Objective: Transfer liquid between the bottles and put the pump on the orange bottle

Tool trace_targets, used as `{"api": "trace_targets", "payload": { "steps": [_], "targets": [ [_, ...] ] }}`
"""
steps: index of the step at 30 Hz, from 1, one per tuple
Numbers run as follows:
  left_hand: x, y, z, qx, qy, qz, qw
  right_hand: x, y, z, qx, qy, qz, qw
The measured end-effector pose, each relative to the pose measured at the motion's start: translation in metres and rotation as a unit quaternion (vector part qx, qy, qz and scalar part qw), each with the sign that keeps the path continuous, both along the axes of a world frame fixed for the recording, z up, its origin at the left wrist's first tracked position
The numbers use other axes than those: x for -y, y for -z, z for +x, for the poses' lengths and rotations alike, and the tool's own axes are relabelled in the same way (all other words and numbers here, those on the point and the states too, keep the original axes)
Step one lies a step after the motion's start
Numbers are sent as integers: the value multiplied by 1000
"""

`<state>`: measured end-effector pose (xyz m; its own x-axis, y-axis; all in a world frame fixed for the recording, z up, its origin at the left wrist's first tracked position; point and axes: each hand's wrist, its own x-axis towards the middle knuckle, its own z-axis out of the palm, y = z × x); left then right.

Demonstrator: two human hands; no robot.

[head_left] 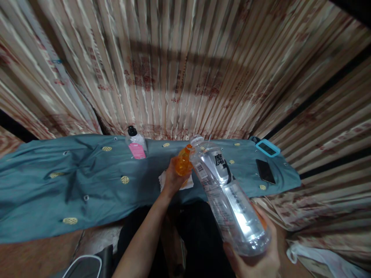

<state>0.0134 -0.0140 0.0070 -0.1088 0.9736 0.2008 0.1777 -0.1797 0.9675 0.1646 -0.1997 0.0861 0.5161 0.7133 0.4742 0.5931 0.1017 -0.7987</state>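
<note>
Clear plastic makes up the large bottle (228, 197), which the right hand (256, 260) grips round its base at the near right, fingers closed about the wide bottom. That hand sits low at the near edge of the view, wrist hidden below the frame. The bottle lies tilted, its long axis running from the base near the person up and away to the left, with its open neck pointing far-left toward the small orange bottle (183, 162). It is see-through with ribbed sides, a barcode and black characters on its label, and whether it holds liquid I cannot tell for sure. The left hand (173, 178) reaches forward from a bare forearm that rises from the near middle, and it is closed round the orange bottle, holding it roughly upright just above the blue-green cloth (87, 181) covering the tabletop. The large bottle's mouth is just beside the top of the orange one; whether they touch I cannot tell. A white tissue (162, 181) lies under the left hand. Farther left stands a small bottle with a pink label (136, 146), and to the far right lie a dark phone (265, 171) and a device with a blue rim (268, 148).
</note>
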Motion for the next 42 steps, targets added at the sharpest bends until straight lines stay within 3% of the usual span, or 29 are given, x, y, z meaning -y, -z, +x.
{"api": "trace_targets", "payload": {
  "steps": [8, 19, 31, 42],
  "targets": [
    [-1, -1, 4, 25, 3, 11, 1000, 4, 5, -1, -38, 6, -33, 999],
    [-1, 0, 3, -7, -1, 2, 1000, 3, 8, -3, -90, -13, -32, 995],
    [-2, 7, 3, -23, -11, 4, 1000, 0, 7, -1, -34, -6, -28, 999],
    [1, 1, 2, -12, 2, -16, 1000, 5, 10, -5, -121, -34, -39, 991]
  ]
}}
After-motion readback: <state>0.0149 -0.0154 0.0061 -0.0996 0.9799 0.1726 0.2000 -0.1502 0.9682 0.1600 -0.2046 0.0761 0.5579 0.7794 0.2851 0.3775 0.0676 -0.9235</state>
